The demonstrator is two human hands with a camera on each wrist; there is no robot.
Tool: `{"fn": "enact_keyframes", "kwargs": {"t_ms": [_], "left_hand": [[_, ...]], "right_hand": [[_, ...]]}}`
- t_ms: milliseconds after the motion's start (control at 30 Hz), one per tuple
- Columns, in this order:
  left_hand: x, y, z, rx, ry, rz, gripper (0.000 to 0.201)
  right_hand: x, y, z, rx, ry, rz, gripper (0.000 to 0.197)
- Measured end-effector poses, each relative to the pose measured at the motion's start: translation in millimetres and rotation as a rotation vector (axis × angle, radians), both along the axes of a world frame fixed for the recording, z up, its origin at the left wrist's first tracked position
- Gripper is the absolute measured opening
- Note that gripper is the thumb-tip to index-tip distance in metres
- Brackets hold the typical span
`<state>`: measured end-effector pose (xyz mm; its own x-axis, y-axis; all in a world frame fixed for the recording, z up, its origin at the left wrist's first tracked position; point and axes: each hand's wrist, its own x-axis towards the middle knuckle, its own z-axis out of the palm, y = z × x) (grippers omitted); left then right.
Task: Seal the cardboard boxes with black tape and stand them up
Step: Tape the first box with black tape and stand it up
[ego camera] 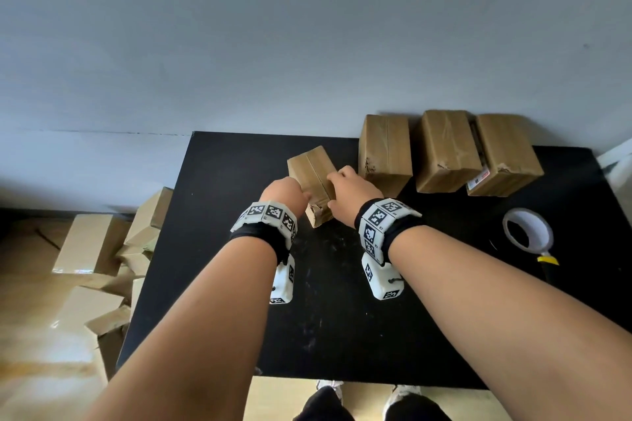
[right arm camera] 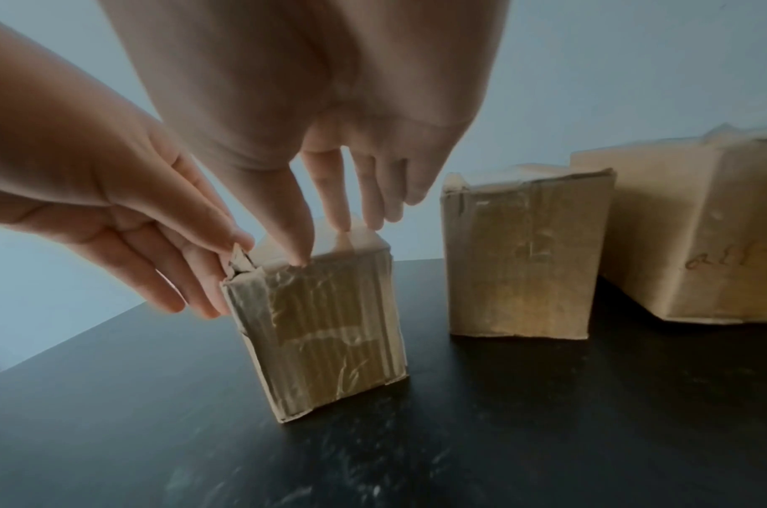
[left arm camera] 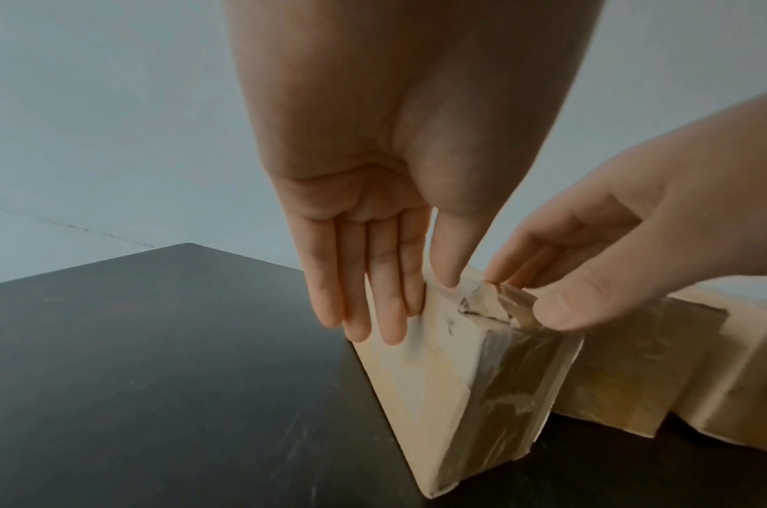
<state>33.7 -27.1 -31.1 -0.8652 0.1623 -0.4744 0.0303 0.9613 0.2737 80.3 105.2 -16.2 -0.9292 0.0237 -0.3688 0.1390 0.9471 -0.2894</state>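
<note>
A small cardboard box (ego camera: 311,174) (left arm camera: 438,378) (right arm camera: 329,326) stands upright on the black table (ego camera: 222,215), wrapped in glossy tape, with a torn top corner. My left hand (ego camera: 287,195) (left arm camera: 412,306) (right arm camera: 190,275) lays straight fingers flat against the box's left side, its thumb on the top edge. My right hand (ego camera: 345,188) (right arm camera: 325,240) (left arm camera: 529,295) presses its thumb tip on the top front edge, and its fingertips touch the top face. A tape roll (ego camera: 540,232) lies on the table to the right, away from both hands.
Three larger taped boxes (ego camera: 384,150) (ego camera: 448,150) (ego camera: 506,154) stand in a row along the table's back right; the nearest (right arm camera: 521,257) is just right of the small box. Several cardboard boxes (ego camera: 92,243) are piled on the floor at the left. A wall rises behind.
</note>
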Motion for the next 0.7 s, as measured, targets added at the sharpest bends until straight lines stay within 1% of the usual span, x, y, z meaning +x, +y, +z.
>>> {"fn": "enact_keyframes", "kwargs": {"t_ms": [67,200,267,433,600,700], "left_hand": [[10,-3,-2,0.007,0.005,-0.001,0.032],[32,-1,-4,0.071,0.03,0.012,0.028],[41,3,-4,0.106,0.03,0.009,0.026],[67,30,-7,0.146,-0.021,-0.067,0.028],[100,70,-9,0.238,-0.057,-0.137,0.028],[120,98,-10,0.267,-0.063,-0.172,0.028]], "right_hand": [[10,-2,-1,-0.036,-0.012,-0.03,0.046],[34,6,-6,-0.1,0.007,-0.144,0.06],[45,13,-8,-0.126,-0.002,-0.207,0.063],[70,41,-10,-0.114,-0.005,-0.28,0.051],[100,82,-7,-0.086,-0.013,-0.31,0.051],[115,109,-5,-0.071,-0.008,-0.31,0.054]]}}
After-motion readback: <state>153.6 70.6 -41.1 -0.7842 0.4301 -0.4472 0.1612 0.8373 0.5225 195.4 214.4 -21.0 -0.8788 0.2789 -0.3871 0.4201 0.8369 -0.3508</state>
